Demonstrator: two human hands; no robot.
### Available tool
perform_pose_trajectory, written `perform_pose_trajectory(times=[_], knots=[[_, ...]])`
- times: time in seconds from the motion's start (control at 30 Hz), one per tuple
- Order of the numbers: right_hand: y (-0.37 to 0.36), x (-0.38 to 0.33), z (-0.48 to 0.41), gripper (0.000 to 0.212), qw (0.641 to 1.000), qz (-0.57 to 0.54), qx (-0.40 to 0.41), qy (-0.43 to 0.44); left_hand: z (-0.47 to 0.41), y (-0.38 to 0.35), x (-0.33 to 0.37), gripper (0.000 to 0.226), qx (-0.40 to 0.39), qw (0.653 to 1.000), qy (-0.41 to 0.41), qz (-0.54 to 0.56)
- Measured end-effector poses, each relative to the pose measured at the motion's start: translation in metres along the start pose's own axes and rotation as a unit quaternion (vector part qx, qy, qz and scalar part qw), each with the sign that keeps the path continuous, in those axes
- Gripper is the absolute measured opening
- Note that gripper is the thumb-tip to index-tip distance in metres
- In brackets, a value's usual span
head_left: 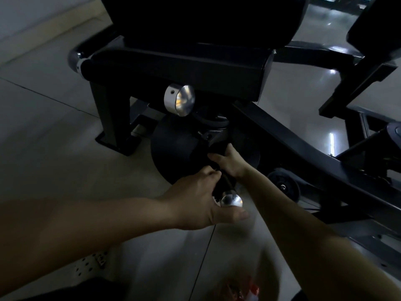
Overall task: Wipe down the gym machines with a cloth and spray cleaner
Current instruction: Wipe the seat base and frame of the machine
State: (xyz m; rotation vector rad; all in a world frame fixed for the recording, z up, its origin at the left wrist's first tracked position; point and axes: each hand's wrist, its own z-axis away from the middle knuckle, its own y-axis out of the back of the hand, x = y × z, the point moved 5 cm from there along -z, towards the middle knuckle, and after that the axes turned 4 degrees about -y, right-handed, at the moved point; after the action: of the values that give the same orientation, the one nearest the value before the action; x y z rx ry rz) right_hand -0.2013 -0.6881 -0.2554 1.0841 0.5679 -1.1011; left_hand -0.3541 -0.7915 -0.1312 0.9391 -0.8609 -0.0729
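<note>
Wiping now: I judge the step in hand is rubbing the short handle bar [223, 181] low on the machine [282, 135], just beside the black roller pad [173, 148].
Left hand: my left hand [195, 198] curls round the bar's lower end, thumb under the chrome end cap [231, 200].
Right hand: my right hand [227, 162] wraps the bar higher up, fingers closed round it.
Cloth: too dark to tell; something dark under the right fingers may be it.
Spray cleaner: not seen in this view.
Doing it well: I'd steady the bar with the left, twist and slide the right along its full length, then work round the cap's seam.
Watch: the bar may swing; I'd keep fingers clear of the pivot.
</note>
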Motion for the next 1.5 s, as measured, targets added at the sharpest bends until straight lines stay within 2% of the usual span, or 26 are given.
perform_pose_trajectory(times=[0.03, 0.07, 0.13, 0.2, 0.27, 0.33, 0.4, 0.47, 0.53, 0.6, 0.63, 0.73, 0.83, 0.9, 0.97, 1.1, 1.17, 1.23, 1.3, 1.4, 1.5], knots=[[0.003, -0.007, -0.002, 0.026, 1.000, 0.013, 0.025, 0.006, 0.000, 0.000, 0.001, 0.119, 0.001, 1.000, -0.002, 0.005], [0.006, -0.013, -0.004, 0.018, 0.999, 0.008, 0.047, 0.007, -0.001, -0.001, 0.001, 0.120, 0.001, 1.000, -0.004, 0.007], [0.010, -0.014, -0.008, 0.032, 0.993, -0.097, 0.061, -0.029, -0.001, -0.002, 0.000, 0.121, 0.000, 1.000, -0.004, 0.009], [0.005, -0.011, -0.003, 0.037, 0.969, -0.237, 0.028, -0.072, 0.000, -0.001, 0.002, 0.114, 0.000, 1.000, -0.008, 0.018], [0.000, -0.007, 0.004, 0.036, 0.954, -0.287, -0.015, -0.085, -0.001, 0.000, 0.004, 0.106, -0.001, 1.000, -0.010, 0.016], [0.001, -0.011, 0.013, 0.021, 0.957, -0.278, -0.068, -0.045, -0.001, 0.000, 0.003, 0.098, -0.002, 1.000, -0.006, 0.005], [0.001, -0.017, 0.020, 0.007, 0.979, -0.169, -0.117, 0.016, -0.003, -0.001, 0.001, 0.100, -0.001, 1.000, 0.000, -0.003], [0.000, -0.020, 0.017, 0.011, 0.996, -0.038, -0.074, 0.023, -0.003, -0.002, 0.000, 0.110, 0.000, 1.000, 0.002, -0.003], [0.005, -0.024, 0.006, 0.016, 0.999, 0.019, 0.038, -0.010, -0.003, -0.002, 0.000, 0.113, 0.003, 1.000, -0.001, 0.000], [0.005, -0.024, -0.005, 0.004, 0.996, -0.014, 0.080, -0.043, -0.002, -0.001, 0.001, 0.112, 0.008, 1.000, -0.003, 0.007], [0.005, -0.023, -0.007, 0.006, 0.993, -0.058, 0.080, -0.060, -0.001, -0.001, 0.002, 0.111, 0.010, 1.000, -0.003, 0.011], [0.000, -0.014, -0.003, 0.006, 0.970, -0.220, 0.032, -0.099, 0.001, -0.001, 0.004, 0.100, 0.009, 1.000, -0.002, 0.011], [-0.004, -0.008, 0.010, 0.003, 0.977, -0.205, -0.028, -0.051, -0.001, 0.000, 0.003, 0.107, 0.007, 1.000, 0.005, -0.006], [-0.003, -0.001, 0.021, 0.021, 0.983, -0.170, -0.071, -0.014, -0.001, 0.000, 0.003, 0.115, 0.005, 1.000, 0.002, -0.016], [0.004, 0.009, 0.031, 0.046, 0.980, -0.172, -0.092, -0.038, -0.001, 0.000, 0.002, 0.122, -0.002, 1.000, 0.006, -0.007], [0.015, 0.009, 0.024, 0.042, 0.994, -0.032, -0.096, -0.041, -0.001, -0.001, 0.002, 0.123, -0.003, 1.000, 0.006, -0.005], [0.011, -0.002, 0.008, 0.047, 0.995, 0.083, -0.060, -0.013, -0.002, -0.001, 0.002, 0.122, -0.004, 1.000, 0.004, -0.008], [0.005, -0.007, -0.005, 0.059, 0.994, 0.111, -0.004, 0.010, -0.003, -0.001, 0.001, 0.121, -0.006, 1.000, -0.003, -0.012], [0.006, -0.008, -0.007, 0.052, 0.995, 0.072, 0.057, 0.026, -0.003, -0.002, 0.002, 0.117, -0.004, 1.000, -0.010, -0.008], [0.017, -0.003, -0.005, 0.049, 0.993, -0.067, 0.098, -0.018, -0.004, -0.002, 0.001, 0.111, 0.009, 1.000, -0.013, -0.006], [0.020, 0.007, 0.014, 0.033, 0.985, -0.161, 0.063, -0.029, -0.003, -0.004, 0.002, 0.105, 0.008, 1.000, -0.002, -0.007]])
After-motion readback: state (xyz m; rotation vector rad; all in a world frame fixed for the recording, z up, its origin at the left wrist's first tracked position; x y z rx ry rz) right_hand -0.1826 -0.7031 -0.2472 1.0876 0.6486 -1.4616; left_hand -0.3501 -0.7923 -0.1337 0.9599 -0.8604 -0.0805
